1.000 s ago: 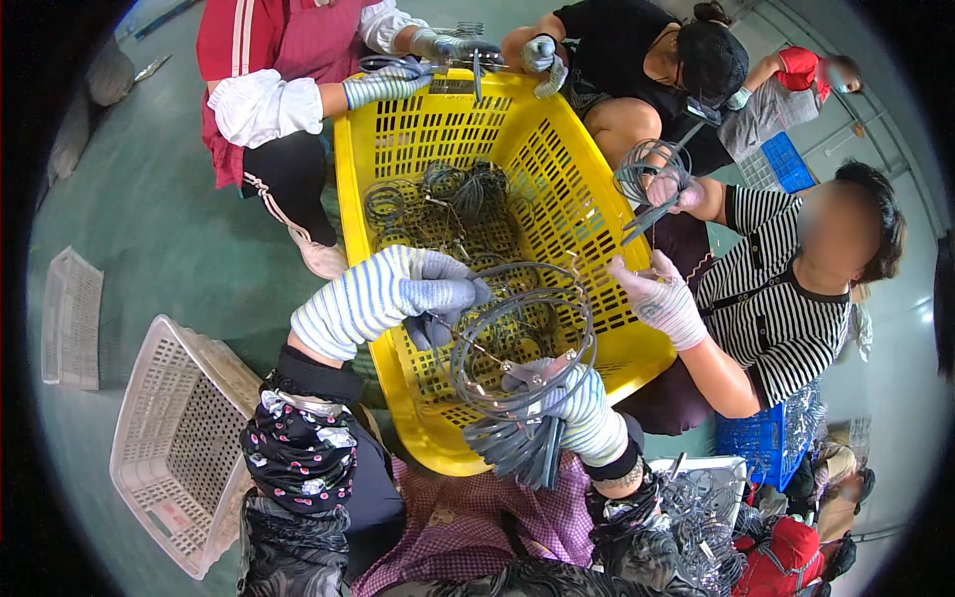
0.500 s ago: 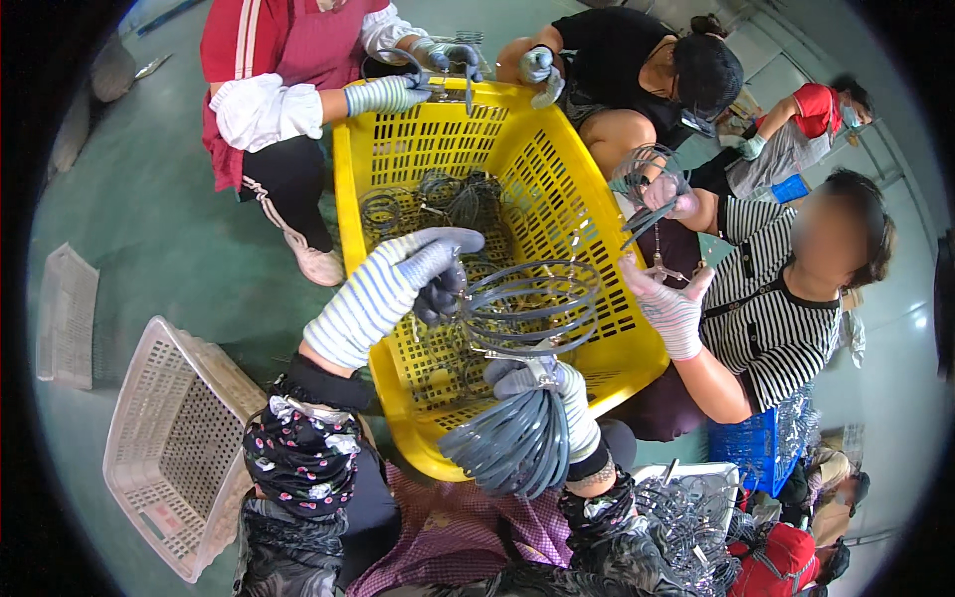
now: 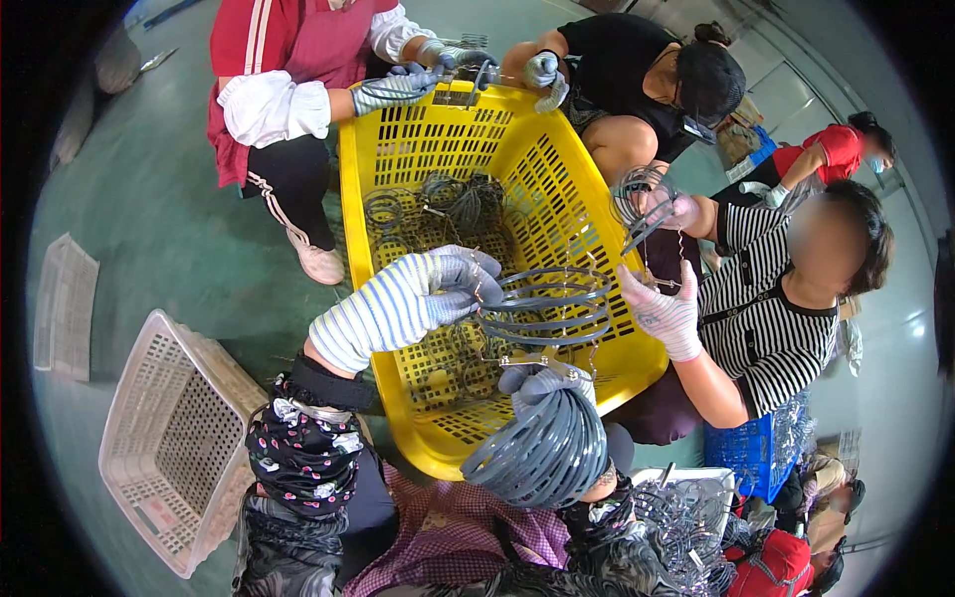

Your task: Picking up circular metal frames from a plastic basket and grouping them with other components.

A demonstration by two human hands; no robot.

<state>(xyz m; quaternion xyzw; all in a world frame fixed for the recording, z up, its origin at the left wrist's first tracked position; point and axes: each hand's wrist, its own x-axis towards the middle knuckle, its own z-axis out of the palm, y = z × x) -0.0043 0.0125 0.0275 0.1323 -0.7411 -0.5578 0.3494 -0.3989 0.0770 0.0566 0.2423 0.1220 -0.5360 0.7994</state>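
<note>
Here, right hand [image 3: 545, 380]: curled at the top of a thick grey loop bundle [image 3: 537, 453], near the yellow basket's [image 3: 355, 214] closest edge.
Left hand [image 3: 430, 291]: fingertips pinching loose grey rings [image 3: 545, 320] above the basket.
Basket floor: more coils [image 3: 463, 202].
Striped-shirt co-worker [image 3: 771, 269]: one hand spread, the other holding a coil [image 3: 629, 199].

The floor [image 3: 189, 199] is smooth and green. On its left part rests a white basket [image 3: 169, 502] with many small holes, and nearer to the left edge there is one more pale basket [image 3: 66, 308]. A grey sack [image 3: 117, 62] lies at the upper left. At the upper right, a pale wall [image 3: 796, 72] seems to carry straight panel lines, although the lens bends them. A small bright spot [image 3: 917, 326] shines at the far right.
</note>
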